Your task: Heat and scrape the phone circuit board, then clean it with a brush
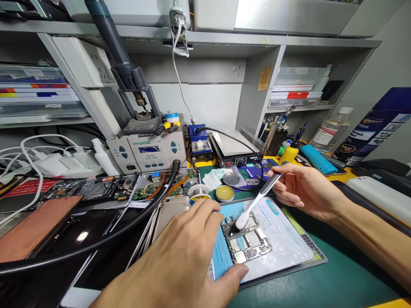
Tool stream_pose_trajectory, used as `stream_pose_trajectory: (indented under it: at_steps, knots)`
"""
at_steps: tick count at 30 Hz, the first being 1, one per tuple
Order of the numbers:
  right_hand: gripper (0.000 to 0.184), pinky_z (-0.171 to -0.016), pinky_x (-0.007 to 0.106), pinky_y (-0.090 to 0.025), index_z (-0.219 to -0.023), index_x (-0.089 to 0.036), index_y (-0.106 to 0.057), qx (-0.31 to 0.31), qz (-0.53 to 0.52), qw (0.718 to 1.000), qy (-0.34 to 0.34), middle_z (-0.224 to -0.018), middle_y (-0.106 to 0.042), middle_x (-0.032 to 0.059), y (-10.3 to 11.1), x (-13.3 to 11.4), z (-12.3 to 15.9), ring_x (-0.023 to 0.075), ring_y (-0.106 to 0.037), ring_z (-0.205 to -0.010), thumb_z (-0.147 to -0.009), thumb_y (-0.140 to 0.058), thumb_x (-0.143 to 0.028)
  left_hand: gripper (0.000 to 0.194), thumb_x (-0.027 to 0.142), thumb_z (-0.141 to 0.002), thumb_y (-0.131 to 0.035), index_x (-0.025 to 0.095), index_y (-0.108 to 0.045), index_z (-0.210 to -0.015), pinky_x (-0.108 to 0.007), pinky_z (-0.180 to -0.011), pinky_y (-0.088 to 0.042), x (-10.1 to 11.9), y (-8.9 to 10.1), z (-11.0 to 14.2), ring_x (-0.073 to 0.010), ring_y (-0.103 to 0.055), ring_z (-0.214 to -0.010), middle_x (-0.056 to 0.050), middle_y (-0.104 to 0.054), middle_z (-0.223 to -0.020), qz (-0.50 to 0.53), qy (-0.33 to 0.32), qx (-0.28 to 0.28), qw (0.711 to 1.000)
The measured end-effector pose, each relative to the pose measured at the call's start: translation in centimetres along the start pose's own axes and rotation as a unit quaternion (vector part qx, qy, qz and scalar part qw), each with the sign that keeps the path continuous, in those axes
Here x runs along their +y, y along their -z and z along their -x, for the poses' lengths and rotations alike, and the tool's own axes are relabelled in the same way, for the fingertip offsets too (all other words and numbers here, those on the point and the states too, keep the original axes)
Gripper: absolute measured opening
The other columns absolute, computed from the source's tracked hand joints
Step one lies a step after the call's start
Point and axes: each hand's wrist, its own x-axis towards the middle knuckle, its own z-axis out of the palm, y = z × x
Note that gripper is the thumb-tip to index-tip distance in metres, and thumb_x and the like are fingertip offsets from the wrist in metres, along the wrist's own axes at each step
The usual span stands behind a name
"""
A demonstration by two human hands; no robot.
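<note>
A small phone circuit board (248,244) lies on a white and blue paper sheet (282,239) over a grey mat. My left hand (183,256) rests on the board's left edge, fingers pressed down and thumb along its near side, holding it in place. My right hand (305,188) pinches the handle of a white brush (257,203). The brush head touches the board's upper left corner.
Behind stand a hot-air rework station (147,152), a small blue stand (201,145) and a black heating plate (236,152). Opened phones (96,188) and a black hose (112,233) lie at the left. A solder spool (199,192), flux tin (224,193), yellow-capped bottle (289,154) and clear bottle (330,128) are nearby.
</note>
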Motion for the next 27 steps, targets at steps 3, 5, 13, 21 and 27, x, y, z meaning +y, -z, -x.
stream_pose_trajectory:
  at_steps: [3, 5, 13, 21, 27]
  knots:
    - [0.023, -0.033, 0.021, -0.021, -0.075, -0.021, -0.069, -0.001, 0.000, 1.000, 0.001, -0.053, -0.056, -0.0017, 0.04, 0.03, 0.04, 0.0071, -0.032, -0.032, -0.089, -0.056, -0.035, 0.038, 0.043, -0.078, -0.069, 0.022, -0.064, -0.109, -0.049, -0.085, -0.062, 0.11, -0.07, 0.01, -0.0309, -0.066, -0.105, -0.010, -0.068, -0.119, 0.003, 0.002, -0.001, 1.000]
    - [0.023, -0.033, 0.021, -0.022, -0.075, -0.021, -0.069, -0.003, 0.000, 1.000, 0.001, -0.053, -0.056, -0.0018, 0.10, 0.04, 0.08, 0.0071, -0.033, -0.032, -0.089, -0.057, -0.035, 0.038, 0.043, -0.078, -0.069, 0.022, -0.064, -0.110, -0.049, -0.085, -0.062, 0.19, -0.08, 0.01, -0.0308, -0.066, -0.105, -0.011, -0.068, -0.118, 0.003, 0.004, -0.004, 1.000]
    - [0.018, -0.033, 0.020, -0.024, -0.078, -0.021, -0.067, -0.002, 0.007, 1.000, 0.012, -0.053, -0.056, -0.0028, 0.07, -0.17, 0.16, 0.0071, -0.034, -0.033, -0.086, -0.060, -0.035, 0.039, 0.044, -0.077, -0.070, 0.023, -0.064, -0.109, -0.049, -0.085, -0.062, 0.04, 0.05, -0.04, -0.0313, -0.065, -0.107, -0.011, -0.068, -0.120, 0.001, 0.008, -0.004, 1.000]
    - [0.016, -0.034, 0.020, -0.027, -0.080, -0.019, -0.067, 0.006, 0.018, 1.000, 0.011, -0.053, -0.058, -0.0017, -0.18, -0.31, 0.55, 0.0070, -0.038, -0.034, -0.082, -0.067, -0.035, 0.037, 0.042, -0.077, -0.071, 0.022, -0.065, -0.107, -0.049, -0.084, -0.062, 0.36, 0.16, -0.15, -0.0309, -0.065, -0.107, -0.011, -0.068, -0.119, 0.001, 0.016, -0.019, 1.000]
    - [0.016, -0.034, 0.020, -0.028, -0.078, -0.018, -0.069, 0.015, 0.019, 1.000, 0.016, -0.054, -0.056, 0.0007, -0.59, -0.48, 0.89, 0.0072, -0.040, -0.034, -0.083, -0.066, -0.034, 0.037, 0.043, -0.077, -0.071, 0.020, -0.066, -0.106, -0.047, -0.084, -0.062, 0.33, 0.26, -0.23, -0.0309, -0.066, -0.107, -0.012, -0.067, -0.120, -0.017, 0.013, -0.019, 1.000]
